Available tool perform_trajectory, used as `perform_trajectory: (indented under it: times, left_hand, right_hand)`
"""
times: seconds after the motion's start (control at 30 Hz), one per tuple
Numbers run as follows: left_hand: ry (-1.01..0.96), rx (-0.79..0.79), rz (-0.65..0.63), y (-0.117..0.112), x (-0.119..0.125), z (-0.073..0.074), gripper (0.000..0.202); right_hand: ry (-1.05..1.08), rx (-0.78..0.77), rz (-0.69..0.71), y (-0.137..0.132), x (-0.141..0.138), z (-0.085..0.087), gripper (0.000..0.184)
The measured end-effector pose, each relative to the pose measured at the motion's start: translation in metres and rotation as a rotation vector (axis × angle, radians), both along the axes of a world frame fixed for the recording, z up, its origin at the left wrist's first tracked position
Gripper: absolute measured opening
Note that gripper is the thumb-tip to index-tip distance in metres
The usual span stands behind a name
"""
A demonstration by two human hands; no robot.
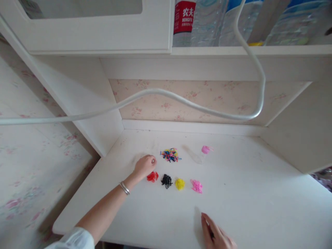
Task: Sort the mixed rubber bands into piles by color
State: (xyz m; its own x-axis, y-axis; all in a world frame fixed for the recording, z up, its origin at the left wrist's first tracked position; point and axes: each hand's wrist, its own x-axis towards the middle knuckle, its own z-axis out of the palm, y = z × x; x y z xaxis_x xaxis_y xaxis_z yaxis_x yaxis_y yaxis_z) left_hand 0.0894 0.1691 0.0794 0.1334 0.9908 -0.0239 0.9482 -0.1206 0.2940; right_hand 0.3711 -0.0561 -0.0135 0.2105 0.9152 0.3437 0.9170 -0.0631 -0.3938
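My left hand (145,165) reaches out over the white desk (246,200), fingers curled together in a pinch just left of a mixed pile of coloured small bands (170,155); what it pinches is too small to see. Right below it lies a red pile (153,176), then a black pile (166,180), a yellow pile (180,184) and a pink pile (196,186) in a row. My right hand (216,235) rests flat at the near edge of the desk, fingers stretched out, holding nothing. A silver bracelet (125,188) sits on my left wrist.
A clear plastic bag with a pink top (201,154) lies right of the mixed pile. A white cable (181,100) hangs across the alcove. Water bottles (202,20) stand on the shelf above. Cabinet walls close in the left and right sides.
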Motion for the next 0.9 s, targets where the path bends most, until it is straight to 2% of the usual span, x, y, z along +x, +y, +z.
perform_trajectory:
  times: [0.13, 0.3, 0.67, 0.8, 0.9]
  left_hand:
    - [0.022, -0.003, 0.029, 0.024, 0.024, -0.011, 0.025]
    - [0.050, -0.007, 0.047, 0.039, 0.035, -0.019, 0.028]
    - [0.059, 0.002, 0.000, 0.044, 0.029, -0.029, 0.033]
    - [0.024, 0.038, 0.020, 0.042, 0.025, -0.025, 0.025]
    - [-0.015, 0.080, 0.047, 0.036, 0.013, -0.017, 0.024]
  right_hand:
    - [-0.016, 0.022, 0.007, 0.000, 0.000, 0.001, 0.049]
    - [-0.049, 0.016, 0.005, 0.001, -0.002, 0.003, 0.048]
    - [-0.113, 0.001, 0.012, 0.002, -0.003, 0.005, 0.046]
    - [-0.118, 0.024, 0.016, 0.002, -0.003, 0.005, 0.048]
    - [-0.113, 0.023, 0.022, 0.002, -0.002, 0.006, 0.048]
